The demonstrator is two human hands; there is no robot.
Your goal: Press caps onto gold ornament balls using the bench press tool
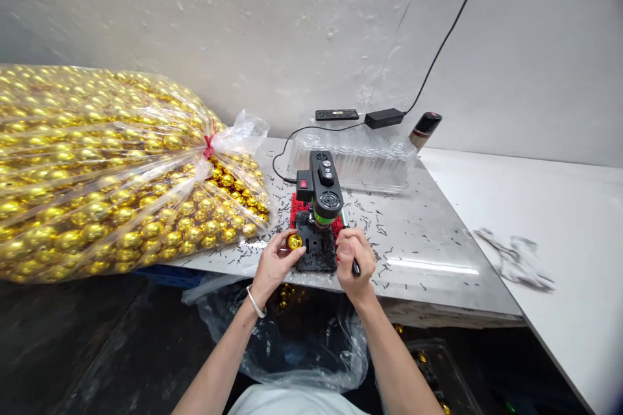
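Between the thumb and fingers of my left hand [274, 264] is a shiny gold ball [294, 242], held at the left edge of a small black bench drill press [327, 188]. My right hand [356, 259] is wrapped round the press's lever handle [356, 268], whose black grip end sticks out below the fist. The machine's dark base plate [318, 259] is covered with black shavings and sits on a red mat [298, 206]. Its head hides the tool tip from above.
A large clear bag of gold balls [107, 168], tied with red string, fills the left. Behind the press lie a clear plastic tray [374, 168], a power adapter [384, 118] and a dark-capped bottle [426, 130]. White gloves [518, 259] lie right. An open plastic bag [302, 363] hangs below the table's edge.
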